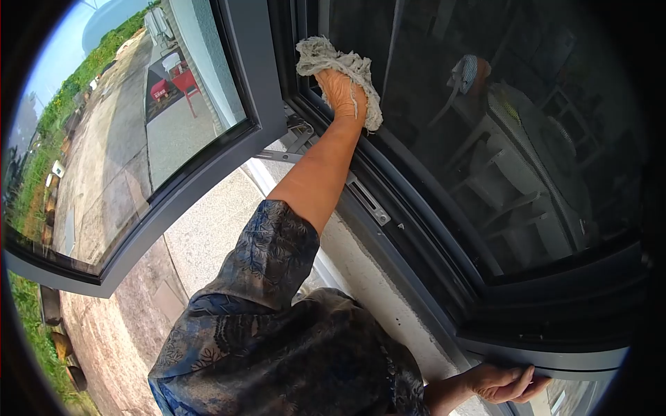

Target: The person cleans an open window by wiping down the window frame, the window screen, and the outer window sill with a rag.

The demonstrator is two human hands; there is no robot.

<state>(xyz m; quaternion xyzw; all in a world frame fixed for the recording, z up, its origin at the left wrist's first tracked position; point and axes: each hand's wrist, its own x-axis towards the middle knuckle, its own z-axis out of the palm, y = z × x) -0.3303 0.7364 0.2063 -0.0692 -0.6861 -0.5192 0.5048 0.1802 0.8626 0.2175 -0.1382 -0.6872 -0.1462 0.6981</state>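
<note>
My left hand (340, 91) is at the top centre, with my bare arm stretched up to it. It is closed on a crumpled, pale grey cloth (318, 55), which bunches above and to the right of it. The cloth lies against the dark window frame (409, 215) and the edge of the dark glass (527, 139). At the bottom right my right hand (503, 383) curls its fingers at the edge of a grey sash (555, 357). Part of that palm is hidden.
An open grey window sash (253, 62) with reflecting glass stands at the left. A metal hinge arm (277, 155) joins it to the frame near my forearm. A pale sill (374, 270) runs below the frame, and paving (118, 333) shows lower left.
</note>
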